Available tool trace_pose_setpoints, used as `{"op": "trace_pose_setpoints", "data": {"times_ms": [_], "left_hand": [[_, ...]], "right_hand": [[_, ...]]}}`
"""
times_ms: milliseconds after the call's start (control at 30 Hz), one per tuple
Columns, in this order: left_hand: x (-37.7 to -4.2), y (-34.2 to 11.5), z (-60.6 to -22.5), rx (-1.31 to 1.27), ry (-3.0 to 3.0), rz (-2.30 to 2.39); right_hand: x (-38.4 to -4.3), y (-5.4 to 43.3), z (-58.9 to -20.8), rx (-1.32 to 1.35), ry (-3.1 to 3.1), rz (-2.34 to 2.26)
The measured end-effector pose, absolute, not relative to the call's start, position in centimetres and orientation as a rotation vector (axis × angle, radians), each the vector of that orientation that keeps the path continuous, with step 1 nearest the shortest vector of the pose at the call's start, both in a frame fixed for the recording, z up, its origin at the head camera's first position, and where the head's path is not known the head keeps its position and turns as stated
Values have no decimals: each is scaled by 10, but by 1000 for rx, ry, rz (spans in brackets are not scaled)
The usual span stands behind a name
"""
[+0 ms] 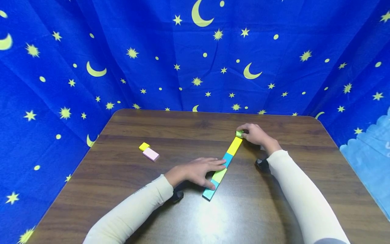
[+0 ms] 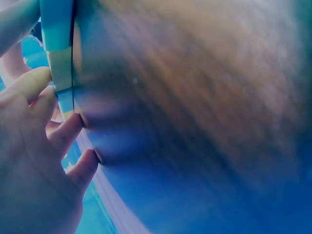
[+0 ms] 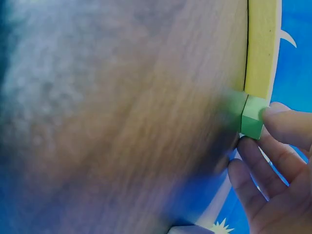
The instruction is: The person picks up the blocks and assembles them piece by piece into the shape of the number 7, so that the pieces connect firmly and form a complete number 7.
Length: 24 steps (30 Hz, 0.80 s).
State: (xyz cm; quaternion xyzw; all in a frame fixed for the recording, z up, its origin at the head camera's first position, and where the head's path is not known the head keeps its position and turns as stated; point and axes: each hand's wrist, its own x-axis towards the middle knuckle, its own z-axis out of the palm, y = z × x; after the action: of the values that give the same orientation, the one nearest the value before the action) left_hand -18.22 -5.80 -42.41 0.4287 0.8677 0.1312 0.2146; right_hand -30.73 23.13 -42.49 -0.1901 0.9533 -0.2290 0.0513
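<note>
A slanting row of flat blocks lies on the table: a teal block [image 1: 209, 194] at the near end, then a lime-green block [image 1: 219, 174], a blue block [image 1: 228, 158] and a yellow block [image 1: 234, 146]. At the far end, a small green block [image 3: 254, 117] sits against the yellow one. My right hand [image 1: 255, 134] pinches this green block between thumb and fingers. My left hand [image 1: 199, 171] reaches over the row from the left with fingers spread, thumb on the teal block and fingertips on the blue one.
Left of the row, a small yellow block [image 1: 144, 146] and a pink block [image 1: 151, 154] lie touching on the brown wooden table [image 1: 189, 128]. A blue curtain [image 1: 170, 44] with moons and stars hangs behind the table's far edge.
</note>
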Motion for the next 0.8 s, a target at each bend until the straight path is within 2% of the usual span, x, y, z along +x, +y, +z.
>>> {"op": "trace_pose_setpoints", "data": {"times_ms": [800], "left_hand": [[-182,-58,-424,1201,2410,369]], "right_hand": [[-303,234,-427,-570,2861,-788]]}}
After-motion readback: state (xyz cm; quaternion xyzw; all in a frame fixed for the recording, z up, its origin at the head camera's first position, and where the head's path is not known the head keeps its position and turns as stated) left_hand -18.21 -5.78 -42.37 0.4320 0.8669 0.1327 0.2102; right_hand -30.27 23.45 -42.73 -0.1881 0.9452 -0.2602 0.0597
